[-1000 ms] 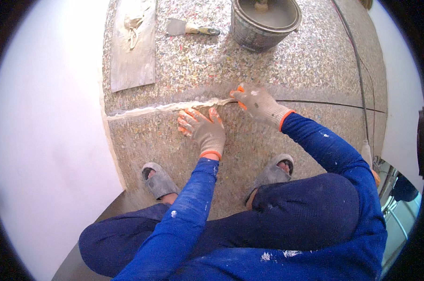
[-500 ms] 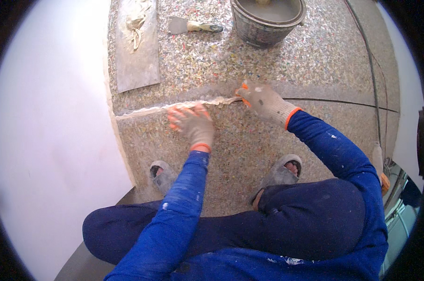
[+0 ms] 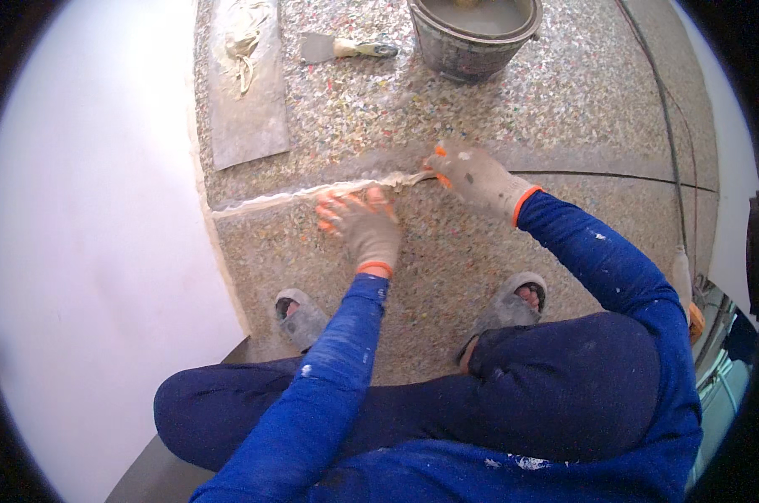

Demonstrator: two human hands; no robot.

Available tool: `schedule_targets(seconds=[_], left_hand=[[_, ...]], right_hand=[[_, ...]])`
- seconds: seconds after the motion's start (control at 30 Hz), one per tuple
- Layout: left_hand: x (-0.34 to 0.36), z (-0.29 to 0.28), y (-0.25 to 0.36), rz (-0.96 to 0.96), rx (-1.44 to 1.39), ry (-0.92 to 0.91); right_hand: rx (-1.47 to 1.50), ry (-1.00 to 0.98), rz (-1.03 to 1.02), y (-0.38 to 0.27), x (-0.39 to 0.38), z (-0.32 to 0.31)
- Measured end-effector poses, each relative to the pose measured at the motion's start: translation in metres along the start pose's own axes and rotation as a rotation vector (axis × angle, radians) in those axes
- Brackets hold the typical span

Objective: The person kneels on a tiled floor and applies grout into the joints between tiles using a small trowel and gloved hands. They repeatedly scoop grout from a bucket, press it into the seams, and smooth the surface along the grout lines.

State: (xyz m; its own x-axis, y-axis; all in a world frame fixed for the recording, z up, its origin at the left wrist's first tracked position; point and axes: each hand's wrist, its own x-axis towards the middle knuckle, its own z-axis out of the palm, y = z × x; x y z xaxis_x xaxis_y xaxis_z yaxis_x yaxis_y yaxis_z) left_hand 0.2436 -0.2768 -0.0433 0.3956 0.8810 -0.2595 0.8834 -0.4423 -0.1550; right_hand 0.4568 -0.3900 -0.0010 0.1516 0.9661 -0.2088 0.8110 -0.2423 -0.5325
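A bead of cream putty (image 3: 287, 196) runs along a seam in the speckled board, from the white wall towards the middle. My right hand (image 3: 480, 183), in an orange-edged work glove, is closed at the bead's right end, fingertips pinched on the soft strip. Just below the bead, my gloved left hand (image 3: 364, 228) hovers or rests with its fingers spread and slightly blurred; it holds nothing. To the right of my right hand the seam (image 3: 614, 176) shows as a bare dark line.
Beyond the seam lie a flat grey plate (image 3: 249, 126) with a putty lump (image 3: 244, 49) and a putty knife (image 3: 346, 48). A dirty black bucket (image 3: 472, 54) of cloudy liquid stands behind. A cable (image 3: 666, 126) crosses the right side; a white wall (image 3: 94, 210) borders the left.
My left hand has shifted a little to the right along the bead, fingers still spread. The right hand stays at the bead's end. The view has moved slightly.
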Motion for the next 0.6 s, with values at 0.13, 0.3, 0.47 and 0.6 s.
schedule_targets(seconds=[0.13, 0.3, 0.47, 0.6], left_hand=[[-0.049, 0.010, 0.020, 0.337, -0.099, 0.169], [0.009, 0.011, -0.035, -0.021, -0.022, 0.286], [0.054, -0.008, -0.050, -0.004, 0.121, 0.041], [-0.017, 0.006, 0.016, 0.282, -0.040, 0.143]], right_hand=[[-0.035, 0.052, -0.030, 0.000, 0.001, 0.002], [-0.018, 0.041, -0.023, 0.002, 0.000, 0.002], [-0.036, -0.092, 0.034, 0.004, 0.002, 0.002], [-0.034, -0.022, 0.021, 0.003, 0.003, 0.003]])
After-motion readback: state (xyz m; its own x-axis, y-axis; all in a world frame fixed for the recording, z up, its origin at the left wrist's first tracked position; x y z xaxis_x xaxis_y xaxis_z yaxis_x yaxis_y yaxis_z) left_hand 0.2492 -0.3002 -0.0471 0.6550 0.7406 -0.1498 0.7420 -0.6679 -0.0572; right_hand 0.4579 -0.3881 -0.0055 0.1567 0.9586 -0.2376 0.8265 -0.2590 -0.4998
